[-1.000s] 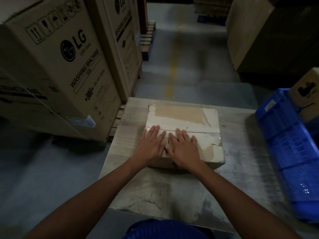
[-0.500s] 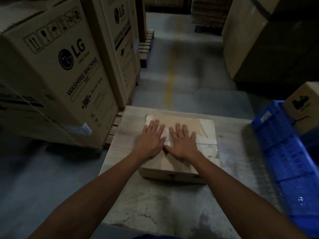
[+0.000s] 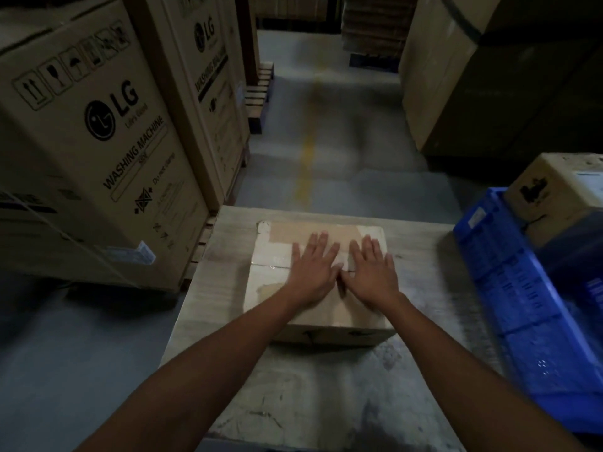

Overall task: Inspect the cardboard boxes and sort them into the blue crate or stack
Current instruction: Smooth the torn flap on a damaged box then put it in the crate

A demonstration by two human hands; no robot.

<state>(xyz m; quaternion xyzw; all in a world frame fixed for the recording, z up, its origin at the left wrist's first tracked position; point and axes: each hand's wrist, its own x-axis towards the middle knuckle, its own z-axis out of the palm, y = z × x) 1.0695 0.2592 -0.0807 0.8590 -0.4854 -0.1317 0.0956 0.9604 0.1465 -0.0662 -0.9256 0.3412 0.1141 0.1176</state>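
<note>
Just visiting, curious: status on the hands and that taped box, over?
Left hand, right hand open, flat on taped brown cardboard box. Box on pale wooden table. Blue plastic crate at right, second carton at its far end.

The person's left hand (image 3: 311, 272) and right hand (image 3: 372, 274) are bare, with long, slender fingers. The left forearm (image 3: 228, 363) and right forearm (image 3: 456, 370) are bare as well, uncovered all the way to the near edge of the view. Both seem smooth and unmarked, though the dim light and slight blur hide fine detail such as nails.
</note>
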